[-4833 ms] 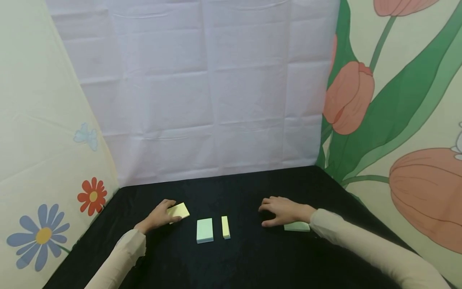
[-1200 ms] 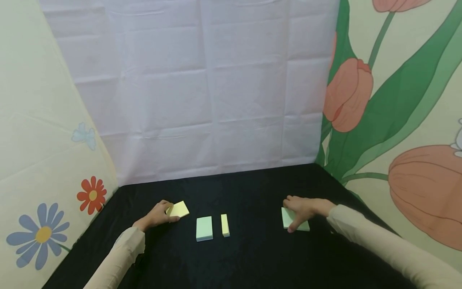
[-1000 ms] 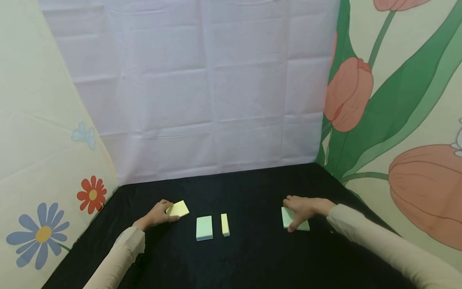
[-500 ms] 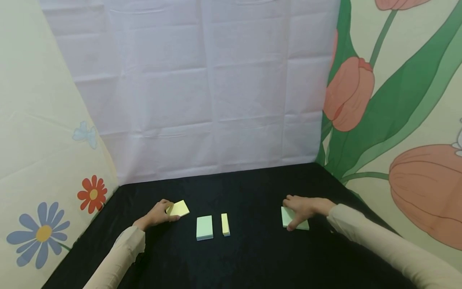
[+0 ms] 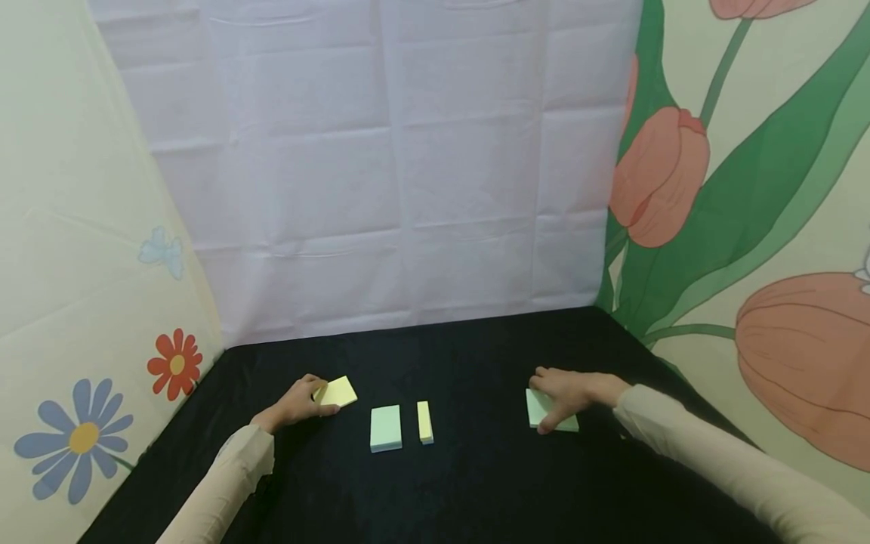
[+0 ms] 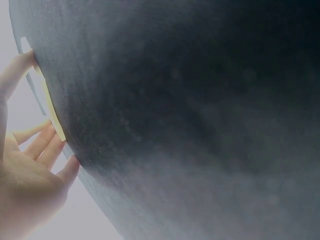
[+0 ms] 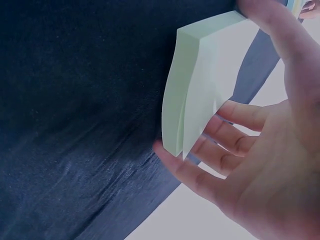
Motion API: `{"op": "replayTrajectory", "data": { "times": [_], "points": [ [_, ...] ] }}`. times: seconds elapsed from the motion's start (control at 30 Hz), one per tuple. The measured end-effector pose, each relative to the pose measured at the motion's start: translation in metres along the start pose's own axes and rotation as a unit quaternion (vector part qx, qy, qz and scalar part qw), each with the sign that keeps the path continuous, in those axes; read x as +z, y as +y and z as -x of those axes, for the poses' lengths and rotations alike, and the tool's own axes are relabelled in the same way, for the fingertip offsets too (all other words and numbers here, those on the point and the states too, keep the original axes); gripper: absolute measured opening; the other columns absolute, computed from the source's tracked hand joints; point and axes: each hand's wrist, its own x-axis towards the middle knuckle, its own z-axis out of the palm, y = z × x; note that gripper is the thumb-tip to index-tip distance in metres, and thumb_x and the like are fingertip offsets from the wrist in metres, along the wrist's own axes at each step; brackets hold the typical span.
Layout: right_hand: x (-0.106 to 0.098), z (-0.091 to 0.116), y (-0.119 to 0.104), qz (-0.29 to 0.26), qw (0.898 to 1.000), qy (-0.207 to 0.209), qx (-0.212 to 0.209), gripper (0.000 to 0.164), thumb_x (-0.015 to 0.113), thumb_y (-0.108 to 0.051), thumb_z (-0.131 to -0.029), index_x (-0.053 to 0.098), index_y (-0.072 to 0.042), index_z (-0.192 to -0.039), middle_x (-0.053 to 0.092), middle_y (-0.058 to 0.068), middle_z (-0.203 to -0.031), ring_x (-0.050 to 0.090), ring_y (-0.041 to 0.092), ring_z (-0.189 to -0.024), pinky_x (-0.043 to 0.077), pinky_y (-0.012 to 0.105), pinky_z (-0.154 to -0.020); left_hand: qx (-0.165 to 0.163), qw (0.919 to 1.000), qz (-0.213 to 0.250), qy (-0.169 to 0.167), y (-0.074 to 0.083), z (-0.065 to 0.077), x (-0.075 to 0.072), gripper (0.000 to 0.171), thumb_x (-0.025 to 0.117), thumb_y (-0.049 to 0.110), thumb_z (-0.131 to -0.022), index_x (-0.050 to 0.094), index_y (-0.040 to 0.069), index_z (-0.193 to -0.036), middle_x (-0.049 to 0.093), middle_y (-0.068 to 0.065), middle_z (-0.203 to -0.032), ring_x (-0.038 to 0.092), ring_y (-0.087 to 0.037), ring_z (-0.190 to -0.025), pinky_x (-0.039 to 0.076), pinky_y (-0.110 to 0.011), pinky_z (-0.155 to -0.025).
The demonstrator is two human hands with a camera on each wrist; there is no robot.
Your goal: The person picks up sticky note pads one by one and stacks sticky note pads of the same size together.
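In the head view, my left hand holds a pad of yellow sticky notes by its left part, thumb at the near edge. The left wrist view shows that yellow pad's thin edge low against the cloth, between thumb and fingers. Over on the right, my right hand grips a pale green sticky note pad between thumb and fingers. Its sheets fan apart slightly at one corner of the green pad in the right wrist view. The palm covers part of this pad in the head view.
Between the hands lie a thick light green sticky note block and a narrow yellow-topped stack. Black cloth covers the table. A white sheet hangs behind, with flower-printed curtains at the sides.
From left of the green pad, my right hand has moved right and taken hold of it. Lately hand and pad have shifted slightly left. My left hand stays on the yellow pad.
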Motion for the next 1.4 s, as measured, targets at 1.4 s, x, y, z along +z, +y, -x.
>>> {"op": "replayTrajectory", "data": {
  "times": [1.4],
  "points": [
    [-0.001, -0.01, -0.008, 0.008, 1.0, -0.006, -0.028, 0.063, 0.083, -0.047, -0.072, 0.057, -0.009, -0.115, 0.044, -0.003, -0.096, 0.044, 0.013, -0.081, 0.04, 0.03, -0.069, 0.001, 1.0, 0.005, 0.001, 0.007, -0.001, 0.0, 0.069, 0.081, 0.035, -0.08, 0.058, -0.012, -0.126, 0.052, -0.023, -0.124, 0.049, -0.031, -0.1, 0.041, -0.042, -0.082]
  ]
}}
